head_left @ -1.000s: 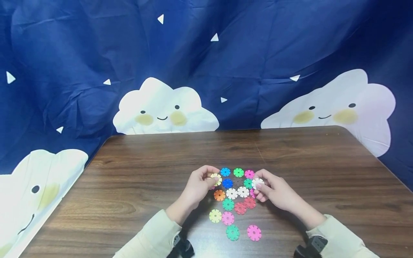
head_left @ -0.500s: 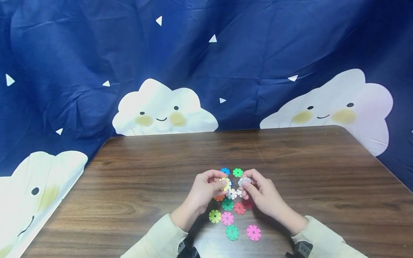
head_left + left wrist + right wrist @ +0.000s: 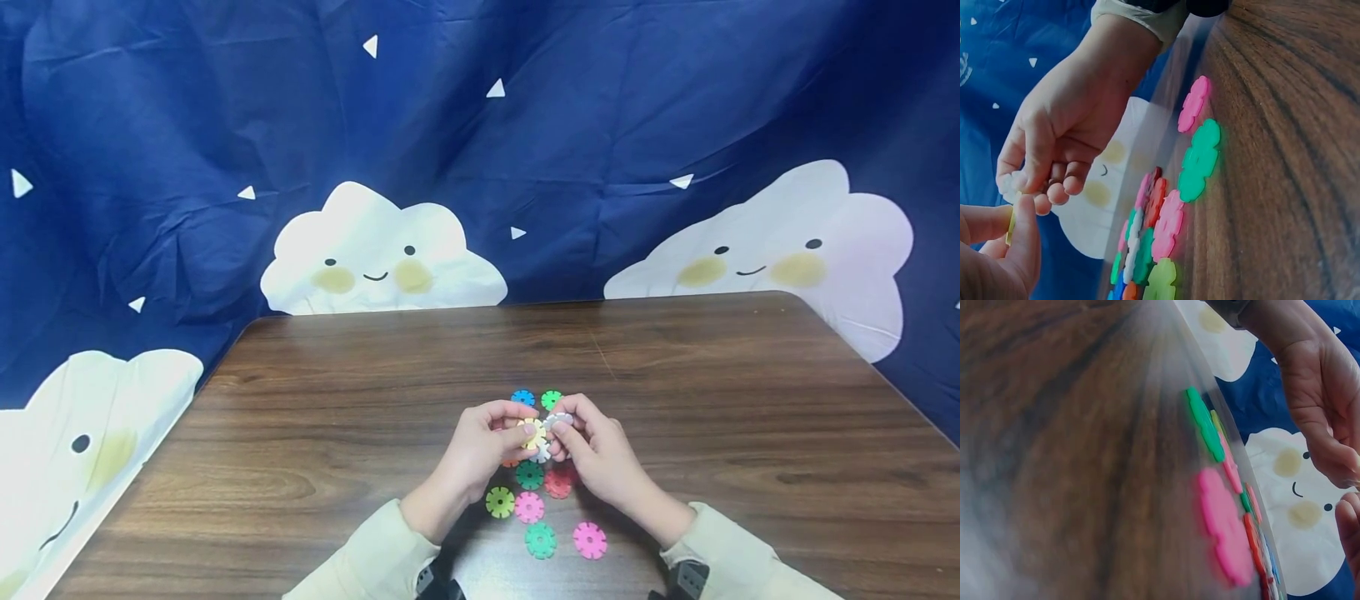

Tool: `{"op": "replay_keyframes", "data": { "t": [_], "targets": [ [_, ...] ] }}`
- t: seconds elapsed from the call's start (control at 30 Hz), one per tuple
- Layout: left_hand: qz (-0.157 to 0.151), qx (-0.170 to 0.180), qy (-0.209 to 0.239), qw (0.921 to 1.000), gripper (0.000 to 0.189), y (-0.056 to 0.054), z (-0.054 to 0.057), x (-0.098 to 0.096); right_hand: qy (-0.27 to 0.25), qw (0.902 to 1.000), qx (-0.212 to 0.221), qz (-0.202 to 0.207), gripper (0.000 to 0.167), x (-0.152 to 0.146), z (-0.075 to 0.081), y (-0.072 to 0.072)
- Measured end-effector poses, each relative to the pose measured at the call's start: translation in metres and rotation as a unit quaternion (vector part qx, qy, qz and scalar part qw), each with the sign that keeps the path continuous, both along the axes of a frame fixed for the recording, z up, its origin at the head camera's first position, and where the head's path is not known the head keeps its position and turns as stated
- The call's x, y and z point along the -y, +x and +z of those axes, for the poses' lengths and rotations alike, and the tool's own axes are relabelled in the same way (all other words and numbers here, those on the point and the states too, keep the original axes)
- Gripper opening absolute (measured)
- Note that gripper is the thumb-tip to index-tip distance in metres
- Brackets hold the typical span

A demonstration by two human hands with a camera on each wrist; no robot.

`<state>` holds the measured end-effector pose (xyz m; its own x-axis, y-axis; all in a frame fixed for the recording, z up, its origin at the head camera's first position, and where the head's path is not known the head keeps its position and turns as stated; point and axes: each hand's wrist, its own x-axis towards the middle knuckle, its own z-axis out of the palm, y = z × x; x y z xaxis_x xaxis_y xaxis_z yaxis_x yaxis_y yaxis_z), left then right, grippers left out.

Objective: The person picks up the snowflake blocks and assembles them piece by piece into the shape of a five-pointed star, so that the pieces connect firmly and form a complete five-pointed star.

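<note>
Between thumb and fingers, my left hand (image 3: 474, 448) pinches a yellow notched plastic disc (image 3: 533, 435). A white notched disc (image 3: 556, 421) is pinched by my right hand (image 3: 606, 454). Both discs are held above the table, their edges meeting or nearly so; whether the notches interlock I cannot tell. In the left wrist view the yellow disc (image 3: 1011, 226) appears edge-on, close to the white disc (image 3: 1010, 185). The right wrist view shows the hands close together at its right edge, with the discs almost wholly out of sight.
Beneath and around the hands, loose discs lie on the wooden table (image 3: 300, 467), some covered from view. Nearer are a yellow-green disc (image 3: 500, 502), pink discs (image 3: 590, 541) and green discs (image 3: 540, 541); blue (image 3: 522, 397) lies behind. A blue cloud-print cloth (image 3: 570, 167) hangs beyond.
My right hand has moved left with the white disc, and my left hand right with the yellow one. The two discs, apart before, are now edge to edge.
</note>
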<state>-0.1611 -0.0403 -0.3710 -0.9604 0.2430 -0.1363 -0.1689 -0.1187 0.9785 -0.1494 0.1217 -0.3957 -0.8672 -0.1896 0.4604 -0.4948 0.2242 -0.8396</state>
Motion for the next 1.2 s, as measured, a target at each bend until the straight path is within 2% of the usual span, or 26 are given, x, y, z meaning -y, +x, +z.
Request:
{"op": "replay_keyframes", "data": {
  "t": [0.17,0.3,0.37,0.5,0.67,0.93,1.2],
  "targets": [
    [-0.002,0.003,-0.006,1.0,0.021,0.001,0.0,-0.002,0.002,1.0,-0.007,-0.001,0.005,0.001,-0.001,0.0],
    [-0.011,0.008,0.007,0.9999,0.021,0.001,0.0,-0.002,0.007,0.9998,0.007,0.015,0.005,-0.002,0.0,0.0],
    [-0.016,0.012,0.018,0.9996,0.022,0.002,-0.001,-0.001,0.016,0.999,0.028,0.033,0.004,-0.006,0.002,-0.001],
    [-0.028,0.014,0.036,0.9989,0.023,0.003,-0.002,-0.001,0.025,0.9938,0.055,0.093,0.004,-0.015,0.004,-0.005],
    [-0.035,0.028,0.04,0.9982,0.023,0.005,0.002,-0.001,0.027,0.9867,0.049,0.153,0.006,-0.021,0.006,-0.008],
    [-0.039,0.036,0.018,0.9984,0.023,0.009,0.002,0.0,0.094,0.9781,0.093,0.16,0.009,-0.022,0.015,-0.003],
    [-0.035,0.038,-0.002,0.9987,0.021,0.011,-0.003,-0.001,0.063,0.968,0.135,0.202,0.012,-0.024,0.01,-0.001]
  ]
}}
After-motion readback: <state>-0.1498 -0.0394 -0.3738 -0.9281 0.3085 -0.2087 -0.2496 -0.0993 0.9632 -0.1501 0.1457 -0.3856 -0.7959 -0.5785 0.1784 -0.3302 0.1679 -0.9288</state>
